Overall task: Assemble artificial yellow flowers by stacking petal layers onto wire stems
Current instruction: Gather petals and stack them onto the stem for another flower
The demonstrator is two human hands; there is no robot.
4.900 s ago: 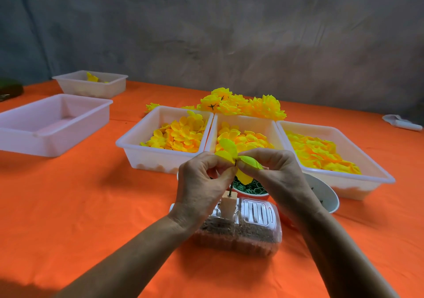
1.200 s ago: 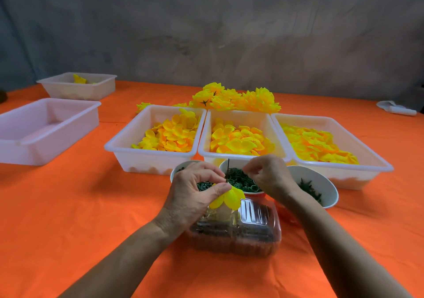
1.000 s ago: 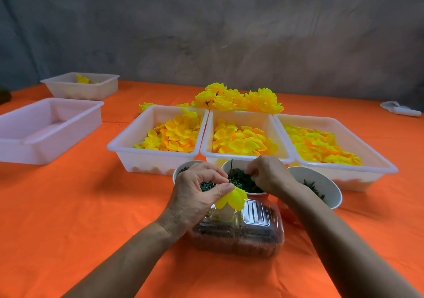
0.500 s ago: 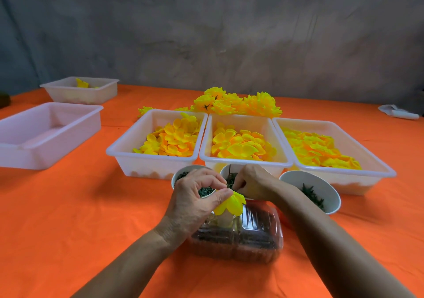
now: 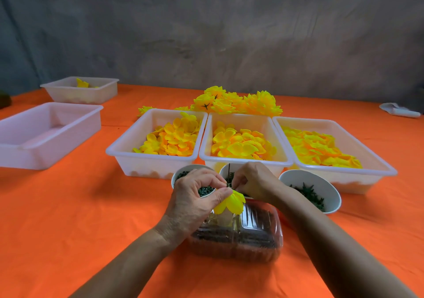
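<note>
A thin dark wire stem stands upright above a clear plastic box. Yellow petal layers sit low on it. My left hand pinches those petals between thumb and fingers. My right hand pinches a small dark green piece right at the stem, just above the petals. Three white trays behind hold loose yellow petals: left tray, middle tray, right tray. A pile of finished yellow flowers lies behind them.
Three white bowls of small green parts stand before the trays: left bowl, middle bowl, right bowl. An empty tray and a smaller tray stand at far left. A white object lies far right on the orange cloth.
The petals went down the stem from tip height to just above the box. My right hand left the middle bowl and came to the stem with a small green piece.
</note>
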